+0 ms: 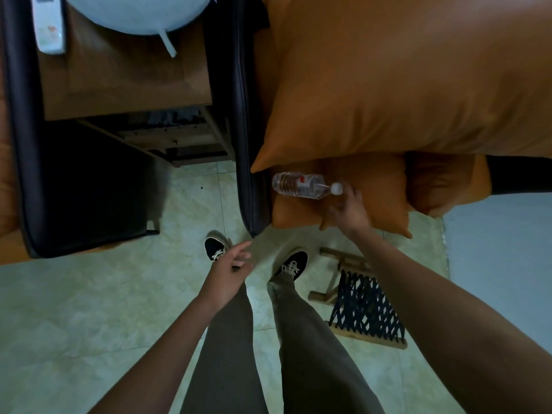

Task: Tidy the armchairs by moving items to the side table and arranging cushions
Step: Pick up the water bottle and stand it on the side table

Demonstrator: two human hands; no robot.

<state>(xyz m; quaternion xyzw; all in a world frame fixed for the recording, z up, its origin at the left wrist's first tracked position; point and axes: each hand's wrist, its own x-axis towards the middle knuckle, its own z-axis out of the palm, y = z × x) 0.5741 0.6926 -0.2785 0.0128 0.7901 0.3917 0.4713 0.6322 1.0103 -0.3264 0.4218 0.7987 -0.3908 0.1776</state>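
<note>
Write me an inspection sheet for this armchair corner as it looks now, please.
Surface: side table, wooden top, between two dark armrests.
Job's things: water bottle lies on its side on a smaller orange cushion, beside a large orange cushion.
Clutter: remote and a pale round object on the table.
Grips: left hand relaxed, empty; right hand fingertips at the bottle's cap, hold unclear.
Cables: white cord-like strip by the round object.
Surroundings: tiled floor; woven stool near the right shoe.
</note>
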